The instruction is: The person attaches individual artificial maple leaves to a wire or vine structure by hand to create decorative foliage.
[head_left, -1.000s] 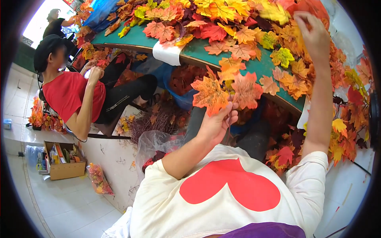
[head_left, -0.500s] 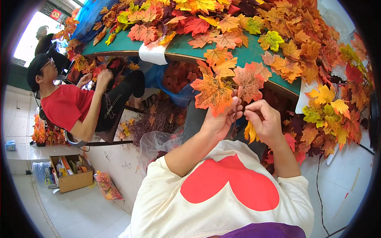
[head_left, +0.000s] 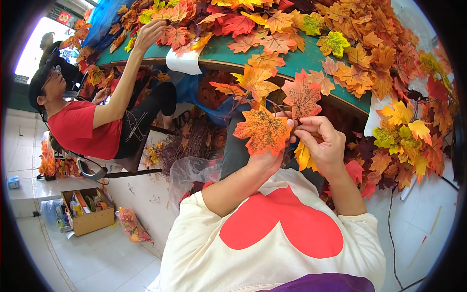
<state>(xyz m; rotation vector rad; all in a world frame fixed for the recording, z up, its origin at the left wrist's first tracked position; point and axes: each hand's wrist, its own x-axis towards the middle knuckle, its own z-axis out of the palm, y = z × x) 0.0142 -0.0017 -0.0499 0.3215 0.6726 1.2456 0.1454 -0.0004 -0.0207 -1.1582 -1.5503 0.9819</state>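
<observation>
Both hands work close together over my lap, on a stem of artificial maple leaves [head_left: 262,130]. My left hand [head_left: 272,155], partly covered by a speckled orange leaf, is closed round the stem. A coral-red leaf [head_left: 302,96] with dark veins rises just above both hands, and more orange leaves spread from the stem toward the table. My right hand [head_left: 321,141] pinches at the stem beside the left; thumb and forefinger are pressed together. A yellow leaf [head_left: 305,156] hangs below them, and what it is fixed to is hidden.
The green table [head_left: 311,68] ahead carries heaped autumn leaves [head_left: 357,44]. Under it stands a blue bag [head_left: 214,109] of leaves. At left a co-worker in red [head_left: 90,124] sits, reaching for the table. A cardboard box [head_left: 92,216] of supplies lies on the floor.
The stem has turned a little, and the orange leaf now hides more of my left hand. My right hand shifted slightly up and left. The co-worker has raised an arm to the table.
</observation>
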